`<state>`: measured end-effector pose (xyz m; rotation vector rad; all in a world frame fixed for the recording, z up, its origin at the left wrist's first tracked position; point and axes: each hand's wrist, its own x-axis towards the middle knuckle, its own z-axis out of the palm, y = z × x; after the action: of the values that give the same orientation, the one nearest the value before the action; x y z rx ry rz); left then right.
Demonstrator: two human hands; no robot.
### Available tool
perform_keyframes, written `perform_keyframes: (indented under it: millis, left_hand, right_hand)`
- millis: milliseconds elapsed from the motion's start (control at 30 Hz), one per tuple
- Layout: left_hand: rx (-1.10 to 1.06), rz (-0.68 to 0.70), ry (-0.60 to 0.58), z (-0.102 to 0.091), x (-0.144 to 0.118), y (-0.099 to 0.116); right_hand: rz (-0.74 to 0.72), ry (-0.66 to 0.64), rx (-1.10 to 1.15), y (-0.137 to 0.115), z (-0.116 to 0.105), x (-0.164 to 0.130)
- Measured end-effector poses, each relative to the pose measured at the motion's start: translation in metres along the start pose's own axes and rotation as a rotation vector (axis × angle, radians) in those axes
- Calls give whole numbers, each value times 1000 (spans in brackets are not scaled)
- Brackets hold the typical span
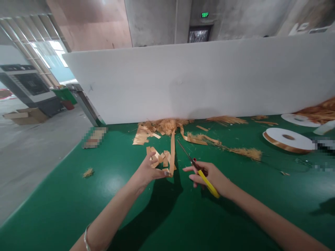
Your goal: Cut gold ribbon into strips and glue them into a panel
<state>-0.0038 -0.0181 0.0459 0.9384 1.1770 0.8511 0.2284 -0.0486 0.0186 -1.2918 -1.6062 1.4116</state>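
My left hand (146, 170) is over the green table, its thumb at the lower end of a gold ribbon strip (172, 150). That strip runs back toward a heap of frayed gold fibre (169, 126). Several short cut ribbon pieces (165, 158) lie just beyond my left fingers. My right hand (209, 177) holds a pair of scissors (208, 183) with yellow handles, the blades pointing away and to the left. Another ribbon length (193, 140) curls on the table past the scissor tips.
A white spool of gold ribbon (288, 138) lies at the right on the green table (222, 219). Frayed fibre (246, 152) is strewn left of it. A white panel (196, 80) stands along the back edge. A small fibre tuft (88, 172) sits at the left.
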Motion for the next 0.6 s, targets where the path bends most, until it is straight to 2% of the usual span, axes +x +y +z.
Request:
perform_keyframes:
  millis: [133,233,300,433,500,600]
  left_hand:
    - [-56,31,-78,14,-18,8]
    - [-138,67,-105,22,-26,16]
    - [-232,124,-54,24,-25,23]
    - [-481,237,153,19,-10,28]
    - [-508,215,162,15,-2,22]
    - [-353,72,112,15,3,3]
  right_hand:
    - [-107,-58,301,-5,26,18]
    - [-171,-57,420,-4,39,29]
    - [-171,-69,466,-2,43,33]
    - [-82,-60,549,-1,42,30]
    - [-55,-17,612,-5,39,26]
    - [-72,49,753,-12,36,21]
